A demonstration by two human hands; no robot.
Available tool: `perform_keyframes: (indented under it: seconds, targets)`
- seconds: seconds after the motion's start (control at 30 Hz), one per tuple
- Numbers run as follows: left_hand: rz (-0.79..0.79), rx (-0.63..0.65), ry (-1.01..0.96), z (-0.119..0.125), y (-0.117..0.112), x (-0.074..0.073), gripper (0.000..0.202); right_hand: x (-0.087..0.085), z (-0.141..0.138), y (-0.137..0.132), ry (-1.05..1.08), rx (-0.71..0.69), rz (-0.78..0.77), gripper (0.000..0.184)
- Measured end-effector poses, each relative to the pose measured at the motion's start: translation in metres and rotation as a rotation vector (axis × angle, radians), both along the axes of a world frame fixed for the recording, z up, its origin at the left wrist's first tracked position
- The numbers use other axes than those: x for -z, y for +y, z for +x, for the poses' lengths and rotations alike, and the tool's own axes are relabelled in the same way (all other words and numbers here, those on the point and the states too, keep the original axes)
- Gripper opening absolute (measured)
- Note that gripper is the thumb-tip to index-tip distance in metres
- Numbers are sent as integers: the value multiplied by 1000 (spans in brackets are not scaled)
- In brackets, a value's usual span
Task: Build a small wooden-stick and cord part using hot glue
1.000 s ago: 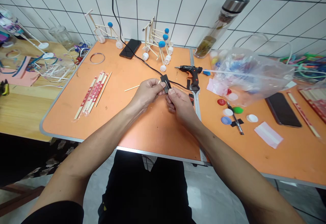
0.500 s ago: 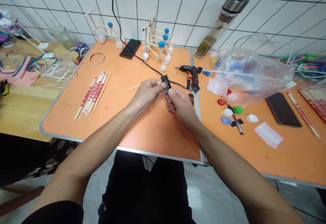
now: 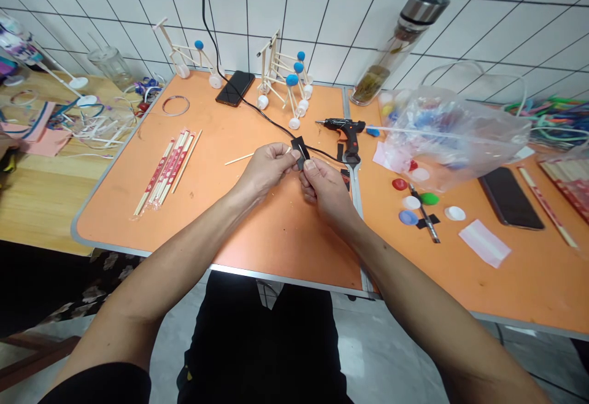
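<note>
A small black rectangular piece (image 3: 299,148) is held up between both of my hands near the middle of the orange table. My left hand (image 3: 269,168) pinches its left side between thumb and fingers, and my right hand (image 3: 326,186) pinches its lower right part. A thin pale line, perhaps a sliver or slit, crosses the piece's face; I cannot tell which. A thin wooden stick (image 3: 238,159) sticks out left from behind my left hand. Whether that hand also grips it is hidden. Just right of my hands lies a black glue gun (image 3: 345,129), its cable running behind them.
Stick models with blue caps (image 3: 292,79) stand by the wall near a phone (image 3: 235,88). Wrapped chopsticks (image 3: 170,165) lie left. On the right are a glass bottle (image 3: 381,64), a plastic bag (image 3: 460,134), bottle caps (image 3: 408,217), a pen (image 3: 426,217) and another phone (image 3: 512,197).
</note>
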State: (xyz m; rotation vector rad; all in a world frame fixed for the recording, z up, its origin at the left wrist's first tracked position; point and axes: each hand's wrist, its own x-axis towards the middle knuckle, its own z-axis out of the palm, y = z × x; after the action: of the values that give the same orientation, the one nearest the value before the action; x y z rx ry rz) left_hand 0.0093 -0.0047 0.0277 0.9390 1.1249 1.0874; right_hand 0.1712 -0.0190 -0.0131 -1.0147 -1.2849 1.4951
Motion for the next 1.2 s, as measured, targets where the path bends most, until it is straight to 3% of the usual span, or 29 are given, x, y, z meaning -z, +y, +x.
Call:
perform_keyframes:
  seconds: [1.2]
  targets:
    - [6, 28, 28, -1, -1, -1, 35, 3, 1, 3, -31, 18, 26, 65]
